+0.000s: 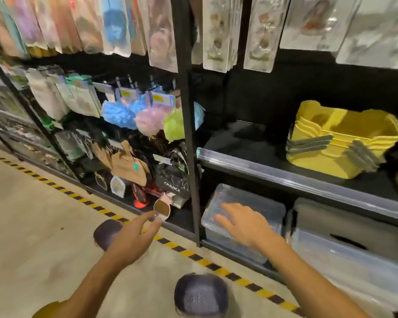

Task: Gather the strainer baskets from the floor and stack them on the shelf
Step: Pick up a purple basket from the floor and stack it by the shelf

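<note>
Black shop shelving (186, 125) runs the length of a concrete floor (32, 226), with a yellow-and-black striped line (97, 206) painted along its foot. Far left, the racks are blurred, but hanging packets in pale colours show along the top. Further in, blue, pink and green bath puffs (147, 118) hang from pegs, and below them sit brown card tags and a dark marbled bag (172, 182) printed with white lettering.

Down on the floor, two dark shoes show: one (106, 232) just behind the left forearm, the other (200, 294) near the bottom edge between both arms.

Left hand (133, 239) reaches forward over the striped line, index finger stretched out, its tip close to a small round mirror-like item (161, 211) at the lowest shelf's edge; whether it touches is unclear. Its grip holds nothing, fingers loosely extended.

Right of the upright post, the right hand (241, 222) is spread wide, palm down, over a clear plastic box (244, 216) on the bottom shelf; the grip is open and empty, and I cannot tell whether the fingers rest on the lid. Beside that box stands a grey bin (349, 228), with another clear container (345, 269) in front of it.

One shelf up, on the right, a nested stack of yellow strainer baskets (340, 138) with grey handles already sits on the shelf board (308, 180). No basket is visible on the floor.
</note>
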Tool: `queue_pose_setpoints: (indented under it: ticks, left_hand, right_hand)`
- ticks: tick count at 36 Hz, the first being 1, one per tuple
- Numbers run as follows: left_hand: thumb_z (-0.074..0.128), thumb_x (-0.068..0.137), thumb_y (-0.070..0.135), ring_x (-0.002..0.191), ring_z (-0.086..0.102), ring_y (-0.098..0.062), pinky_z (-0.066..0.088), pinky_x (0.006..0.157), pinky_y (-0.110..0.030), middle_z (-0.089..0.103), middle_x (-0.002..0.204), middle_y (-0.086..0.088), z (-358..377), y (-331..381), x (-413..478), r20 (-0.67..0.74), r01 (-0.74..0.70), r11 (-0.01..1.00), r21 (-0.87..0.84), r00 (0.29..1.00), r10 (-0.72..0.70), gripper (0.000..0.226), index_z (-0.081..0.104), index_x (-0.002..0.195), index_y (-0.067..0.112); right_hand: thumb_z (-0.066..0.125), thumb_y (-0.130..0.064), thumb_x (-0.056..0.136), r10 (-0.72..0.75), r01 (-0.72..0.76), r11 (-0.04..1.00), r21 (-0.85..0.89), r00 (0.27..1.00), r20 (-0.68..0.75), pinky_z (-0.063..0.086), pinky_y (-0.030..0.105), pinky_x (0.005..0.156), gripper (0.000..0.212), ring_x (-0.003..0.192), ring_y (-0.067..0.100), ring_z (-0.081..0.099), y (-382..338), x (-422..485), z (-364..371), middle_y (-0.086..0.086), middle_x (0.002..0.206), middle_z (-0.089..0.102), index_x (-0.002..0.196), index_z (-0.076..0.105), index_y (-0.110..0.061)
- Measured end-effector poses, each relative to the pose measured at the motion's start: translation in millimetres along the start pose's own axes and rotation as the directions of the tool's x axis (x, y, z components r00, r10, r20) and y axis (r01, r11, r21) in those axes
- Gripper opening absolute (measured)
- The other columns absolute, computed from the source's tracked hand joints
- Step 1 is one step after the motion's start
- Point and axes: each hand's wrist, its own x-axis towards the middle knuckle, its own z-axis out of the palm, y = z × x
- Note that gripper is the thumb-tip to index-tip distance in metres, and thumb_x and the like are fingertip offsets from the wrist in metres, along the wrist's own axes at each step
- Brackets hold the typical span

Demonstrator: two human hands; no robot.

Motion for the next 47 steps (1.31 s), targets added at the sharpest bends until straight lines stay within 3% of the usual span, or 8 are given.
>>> queue_pose_setpoints:
  ticks: [4,7,11,14,24,34,40,47]
  left_hand:
    - [0.049,0.100,0.051,0.131,0.050,-0.019,0.036,0.109,-0.036,0.055,0.144,0.003,14,-37,18,0.071,-0.012,0.998,-0.058,0.997,0.016,0.051,0.051,0.146,0.029]
    - [0.047,0.102,0.049,0.140,0.043,-0.019,0.031,0.111,-0.032,0.050,0.149,0.002,35,-74,36,0.144,0.004,0.996,-0.087,0.990,0.009,0.050,0.050,0.146,0.026]
    - [0.046,0.103,0.046,0.129,0.041,-0.004,0.028,0.104,-0.023,0.048,0.151,0.005,76,-124,57,0.205,0.065,0.985,-0.159,0.978,-0.031,0.049,0.050,0.147,0.024]
    - [0.044,0.103,0.049,0.131,0.044,-0.007,0.029,0.106,-0.024,0.048,0.153,0.005,119,-166,77,0.234,0.154,0.974,-0.165,0.966,-0.113,0.051,0.050,0.148,0.026]
    - [0.041,0.105,0.045,0.138,0.038,-0.007,0.024,0.110,-0.024,0.040,0.158,0.004,302,-319,159,0.283,0.302,0.938,-0.173,0.927,-0.246,0.051,0.041,0.153,0.029]
    - [0.040,0.065,0.097,0.148,0.030,-0.012,0.024,0.123,-0.049,0.031,0.161,0.017,476,-472,232,0.408,0.502,0.810,-0.301,0.836,-0.366,0.106,0.032,0.155,0.041]
    - [0.035,0.080,0.088,0.143,0.036,-0.010,0.030,0.118,-0.055,0.037,0.152,0.031,540,-511,257,0.505,0.571,0.686,-0.451,0.797,-0.331,0.066,0.041,0.140,0.062]
    - [0.016,0.097,0.072,0.131,0.057,-0.011,0.040,0.112,-0.045,0.060,0.142,0.010,556,-509,251,0.563,0.563,0.647,-0.514,0.791,-0.240,0.070,0.052,0.145,0.037]
  right_hand:
    - [0.009,-0.084,0.088,0.141,-0.145,0.982,0.119,0.989,0.042,0.039,0.046,0.112,0.092,0.141,0.027,0.044,3,-5,56,0.002,0.158,0.045,0.155,0.038,-0.027]
    - [0.028,-0.068,0.099,0.242,-0.266,0.942,0.203,0.961,0.136,0.040,0.043,0.109,0.073,0.139,0.030,0.047,12,-7,109,0.009,0.151,0.052,0.155,0.039,-0.022]
    - [0.024,-0.082,0.089,0.343,-0.396,0.870,0.292,0.914,0.218,0.038,0.043,0.113,0.089,0.139,0.030,0.048,21,-3,181,0.009,0.152,0.051,0.153,0.042,-0.022]
    - [0.035,-0.061,0.103,0.375,-0.460,0.832,0.309,0.878,0.298,0.039,0.042,0.111,0.063,0.138,0.030,0.049,35,8,245,0.009,0.154,0.050,0.153,0.041,-0.025]
    - [0.035,-0.064,0.100,0.561,-0.668,0.611,0.424,0.744,0.364,0.036,0.041,0.114,0.070,0.140,0.030,0.047,105,68,464,0.007,0.158,0.045,0.158,0.034,-0.024]
    - [0.051,-0.059,0.097,0.642,-0.682,0.305,0.665,0.663,0.386,0.034,0.030,0.109,0.075,0.147,0.021,0.039,187,122,677,-0.001,0.163,0.036,0.161,0.027,-0.027]
    - [0.041,-0.084,0.086,0.611,-0.566,0.210,0.797,0.713,0.345,0.042,0.044,0.115,0.074,0.138,0.013,0.051,223,143,746,-0.015,0.150,0.052,0.149,0.045,-0.045]
    - [0.036,-0.053,0.106,0.625,-0.474,0.042,0.879,0.699,0.347,0.048,0.044,0.109,0.039,0.121,0.010,0.064,214,143,747,-0.011,0.127,0.071,0.127,0.066,-0.039]
